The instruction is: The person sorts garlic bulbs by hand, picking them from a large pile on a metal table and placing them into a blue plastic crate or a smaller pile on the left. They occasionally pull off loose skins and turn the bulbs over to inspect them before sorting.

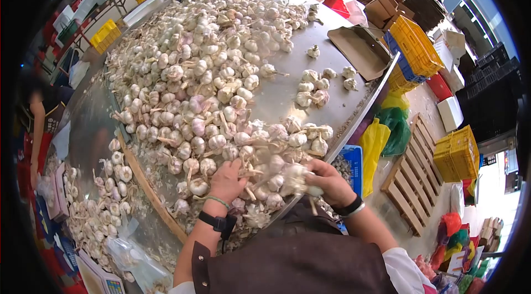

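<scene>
Whole garlic bulbs (pixel 204 95) with short dry stems lie heaped over a metal table (pixel 282 103). My left hand (pixel 227 183) rests at the near edge of the heap, fingers curled down among the bulbs beside a stem; whatever they grip is hidden. On the right, by the table's near edge, my right hand (pixel 332 183) is closed on a pale garlic bulb (pixel 314 190). The bulbs just left of this hand are blurred by motion. A small group of bulbs (pixel 312 88) lies apart on the right side of the tabletop.
A wooden strip (pixel 146 183) divides the heap from more garlic (pixel 105 216) at left, near a scale (pixel 94 274) and a clear plastic bag (pixel 130 255). Right of the table are a blue crate (pixel 352 164), a pallet (pixel 415 175) and yellow crates (pixel 456 153). Another person (pixel 41 108) stands far left.
</scene>
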A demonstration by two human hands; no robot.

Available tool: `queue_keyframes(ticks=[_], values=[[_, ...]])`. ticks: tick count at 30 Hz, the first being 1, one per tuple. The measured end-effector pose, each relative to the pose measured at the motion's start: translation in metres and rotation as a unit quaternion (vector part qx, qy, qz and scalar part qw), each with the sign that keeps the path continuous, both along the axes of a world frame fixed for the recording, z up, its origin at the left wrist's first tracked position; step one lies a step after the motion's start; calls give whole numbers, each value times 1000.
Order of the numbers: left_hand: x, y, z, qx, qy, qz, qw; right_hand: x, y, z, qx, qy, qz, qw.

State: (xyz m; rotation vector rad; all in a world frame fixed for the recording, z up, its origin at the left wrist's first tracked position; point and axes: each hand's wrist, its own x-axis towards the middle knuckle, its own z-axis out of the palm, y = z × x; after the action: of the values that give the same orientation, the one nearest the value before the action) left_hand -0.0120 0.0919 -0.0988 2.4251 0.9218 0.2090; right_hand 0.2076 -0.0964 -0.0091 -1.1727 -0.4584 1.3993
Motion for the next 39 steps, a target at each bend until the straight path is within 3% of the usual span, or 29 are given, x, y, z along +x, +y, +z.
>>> queue_keyframes(ticks=[1, 2, 7, 9, 10, 11, 12, 15, 17, 19, 22, 24, 27, 28, 29, 30, 32, 34, 36, 38, 39], values=[[2, 0, 1, 3, 0, -2, 1000, 4, -17, -1, 25, 95, -42, 994], [3, -1, 2, -9, -3, 5, 1000, 12, -36, -7, 36, 109, -47, 992], [3, -5, -13, -14, -58, 24, 998, 55, -138, -49, -25, 57, -133, 989], [6, -8, -13, -73, -91, 64, 991, 73, -157, -58, -207, -211, -71, 953], [8, -9, -12, -72, -91, 63, 991, 76, -156, -58, -206, -211, -72, 953], [10, -10, -10, -88, -82, 88, 989, 81, -151, -58, -181, -446, -71, 874], [11, -11, -8, -104, -72, 113, 986, 83, -137, -48, -144, -653, -67, 741], [10, -1, -18, -145, -38, 92, 984, 92, -65, -18, -84, -634, -88, 764], [7, 0, -14, -158, -39, 85, 983, 91, -12, -4, -51, -679, -26, 732], [2, -1, -11, -171, -44, 80, 981, 103, 30, -27, -9, -743, 38, 668], [-11, -9, 3, -188, -93, 128, 969, 111, 77, -37, -169, -717, 229, 636], [-31, -9, 0, -189, -113, 147, 964, 121, 95, -57, -182, -707, 256, 633], [-52, -18, 24, -414, -347, 251, 803, 133, 105, -65, -183, -698, 288, 629], [-61, -19, 22, -413, -347, 258, 801, 133, 105, -61, -172, -701, 289, 629], [-74, -21, 17, -489, -379, 276, 735, 133, 103, -56, -167, -707, 282, 626], [-82, -23, 13, -559, -409, 290, 661, 131, 100, -48, -165, -705, 288, 626], [-83, -29, 17, -582, -431, 283, 629, 128, 96, -32, -179, -706, 237, 643], [-74, -38, 23, -621, -441, 323, 562, 121, 87, -11, -165, -670, 143, 709], [-61, -43, 33, -630, -435, 320, 558, 117, 70, -2, -122, -537, 64, 832], [-31, -42, 54, -650, -352, 194, 644, 86, 51, 23, 5, -262, -10, 965], [-14, -45, 61, -613, -325, 154, 703, 68, 39, 30, 52, -166, -24, 984]])
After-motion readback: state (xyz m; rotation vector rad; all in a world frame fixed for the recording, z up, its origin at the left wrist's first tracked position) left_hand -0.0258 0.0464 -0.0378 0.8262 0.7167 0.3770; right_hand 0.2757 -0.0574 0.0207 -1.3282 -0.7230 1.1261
